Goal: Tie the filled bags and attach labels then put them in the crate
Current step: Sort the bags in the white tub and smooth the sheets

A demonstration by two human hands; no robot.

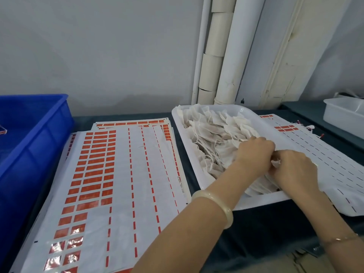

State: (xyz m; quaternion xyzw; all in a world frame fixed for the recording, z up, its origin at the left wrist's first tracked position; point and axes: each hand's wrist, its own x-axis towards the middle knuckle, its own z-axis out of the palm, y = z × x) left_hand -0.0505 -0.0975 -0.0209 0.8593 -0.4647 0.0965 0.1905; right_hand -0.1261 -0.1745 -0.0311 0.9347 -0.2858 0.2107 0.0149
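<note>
On a dark worktop (256, 233) under a grey wall, a blue crate (29, 144) stands at the left edge, red label sheets (118, 174) running front to back beside it. Over the white tray (256, 201) of filled bags (212, 131), right of centre, left hand (254, 154) and right hand (295, 170) curl together, pinching one bag (275, 164), its direction hidden.

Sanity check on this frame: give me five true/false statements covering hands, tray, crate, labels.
1. The left hand and right hand are both over the white tray. True.
2. The blue crate stands right of the tray. False: it is at the far left.
3. The label sheet between crate and tray carries red labels. True.
4. The tray is empty. False: it holds a heap of filled bags.
5. The hands hold nothing. False: they pinch one bag between them.
</note>
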